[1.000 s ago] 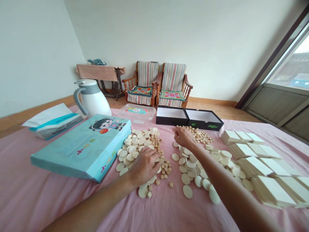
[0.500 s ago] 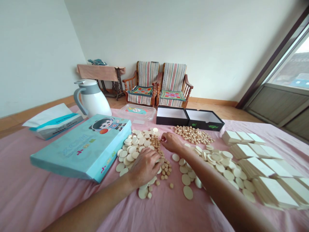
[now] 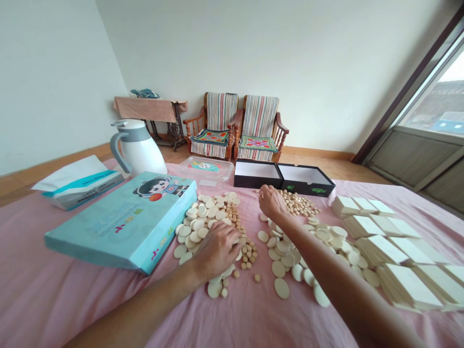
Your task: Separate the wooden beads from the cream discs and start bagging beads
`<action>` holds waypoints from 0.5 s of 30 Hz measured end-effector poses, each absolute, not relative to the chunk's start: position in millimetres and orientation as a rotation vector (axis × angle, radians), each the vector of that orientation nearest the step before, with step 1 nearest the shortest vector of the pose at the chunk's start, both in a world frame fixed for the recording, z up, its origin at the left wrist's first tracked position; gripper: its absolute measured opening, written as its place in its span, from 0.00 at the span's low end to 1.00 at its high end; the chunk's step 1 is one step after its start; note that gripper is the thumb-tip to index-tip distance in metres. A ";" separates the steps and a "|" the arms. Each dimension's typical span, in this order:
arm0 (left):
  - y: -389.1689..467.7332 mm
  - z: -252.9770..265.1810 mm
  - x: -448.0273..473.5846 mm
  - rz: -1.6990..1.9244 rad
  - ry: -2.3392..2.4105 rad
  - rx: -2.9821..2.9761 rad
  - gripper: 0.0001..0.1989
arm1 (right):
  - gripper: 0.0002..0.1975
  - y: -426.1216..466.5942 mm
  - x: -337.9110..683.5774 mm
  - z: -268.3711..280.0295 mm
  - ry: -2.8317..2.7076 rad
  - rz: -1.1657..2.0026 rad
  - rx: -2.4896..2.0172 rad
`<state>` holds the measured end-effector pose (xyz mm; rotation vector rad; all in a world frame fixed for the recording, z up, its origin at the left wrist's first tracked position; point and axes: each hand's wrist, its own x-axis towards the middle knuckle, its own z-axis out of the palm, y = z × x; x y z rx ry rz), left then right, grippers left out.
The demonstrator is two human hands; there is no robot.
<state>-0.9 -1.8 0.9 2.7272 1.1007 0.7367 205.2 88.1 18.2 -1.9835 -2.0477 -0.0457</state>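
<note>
My left hand (image 3: 217,247) rests on the near right part of a heap of pale round wooden discs (image 3: 197,224), its fingers curled downward. What lies under those fingers is hidden. Small wooden cubes (image 3: 248,252) lie just right of it, with a strip of them running away from me. My right hand (image 3: 271,202) is over the left edge of a second pile of small wooden pieces (image 3: 302,205), fingers closed in a pinch; I cannot make out what is between them. Below my right forearm spreads another heap of discs (image 3: 286,256).
A light blue box (image 3: 123,217) lies at left, by a tissue pack (image 3: 83,181) and a white jug (image 3: 143,152). At the back are a clear plastic lid or tray (image 3: 221,169) and two black box halves (image 3: 308,186). Stacked white rectangular pieces (image 3: 402,244) stand at right.
My right hand has moved right and slightly away from me, from the strip of cubes beside my left hand to the rear pile. My left hand has stayed put.
</note>
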 end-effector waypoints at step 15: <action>-1.6 0.0 -1.0 0.744 1.087 2.735 0.07 | 0.10 77.0 147.8 8.7 -2.392 0.179 -1.682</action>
